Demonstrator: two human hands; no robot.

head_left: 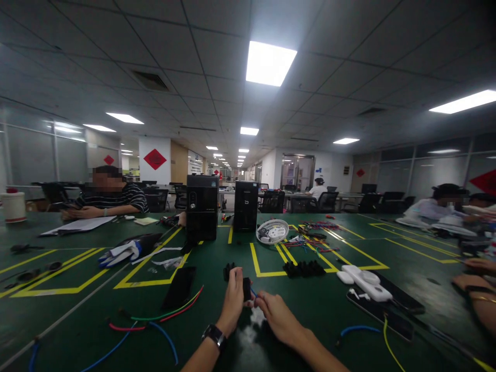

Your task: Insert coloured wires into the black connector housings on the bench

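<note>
My left hand [233, 297], with a dark band on its wrist, is closed on a small black block [247, 289] above the green table. A short blue wire [253, 293] runs from the block to my right hand [277, 312], which pinches it between thumb and fingers. Whether the wire's end sits inside the block cannot be made out. Just beyond my left hand is another small black part [228, 269]. A row of similar black parts [304, 268] lies farther right. Loose blue wires [165, 341] and a green wire [166, 313] lie to the left.
Two black boxes [202, 206] stand at the back, near a white basket [272, 231] and a heap of coloured wires [318, 235]. A dark flat slab [179, 287] lies left, a white charger [366, 283] and phone [382, 312] right. People sit at both sides.
</note>
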